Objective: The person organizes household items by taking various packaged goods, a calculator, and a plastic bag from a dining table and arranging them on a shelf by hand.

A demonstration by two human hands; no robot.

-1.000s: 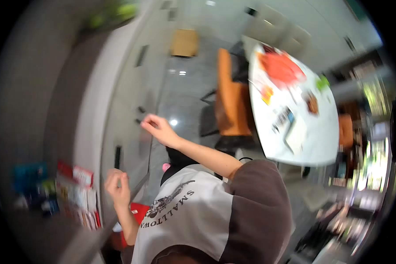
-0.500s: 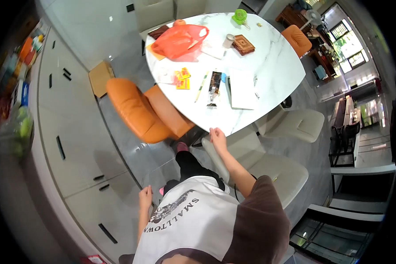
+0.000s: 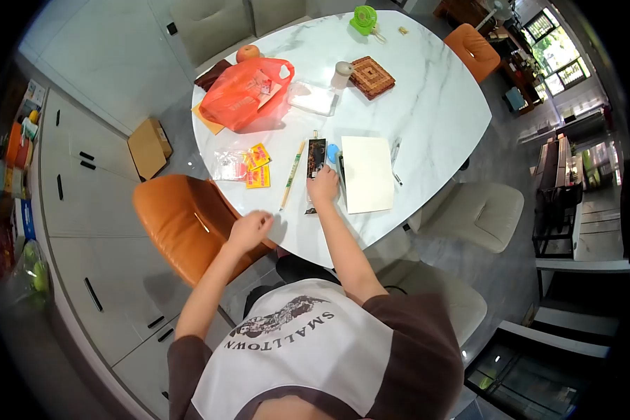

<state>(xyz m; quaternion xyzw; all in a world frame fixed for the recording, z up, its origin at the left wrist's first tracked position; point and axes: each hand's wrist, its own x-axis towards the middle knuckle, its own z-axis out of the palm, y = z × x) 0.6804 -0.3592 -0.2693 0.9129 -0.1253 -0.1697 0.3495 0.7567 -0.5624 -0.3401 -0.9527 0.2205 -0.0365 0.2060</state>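
Observation:
My right hand (image 3: 323, 187) lies over the lower part of a long black packet (image 3: 316, 154) on the marble table, its fingers closed around it. Just off the table's near edge, my left hand (image 3: 251, 230) is curled, with nothing visible in it. A thin green-and-white stick (image 3: 292, 173) lies between my two hands, left of the packet. To the right of the packet are a small blue object (image 3: 332, 153) and a white pad (image 3: 368, 175). Yellow-and-red packets (image 3: 258, 176) lie beside a clear plastic wrapper (image 3: 229, 165), beyond my left hand.
Further back on the table (image 3: 434, 105) are a red plastic bag (image 3: 241, 98), a white packet (image 3: 312, 99), a jar (image 3: 341, 74), a woven mat (image 3: 372, 77) and a green fan (image 3: 363, 20). An orange chair (image 3: 178, 220) stands left, grey chairs (image 3: 469, 210) right.
My right hand has moved forward from the table's edge onto the black packet. My left hand has risen from beside my body to the table's edge. The view has moved closer to the table.

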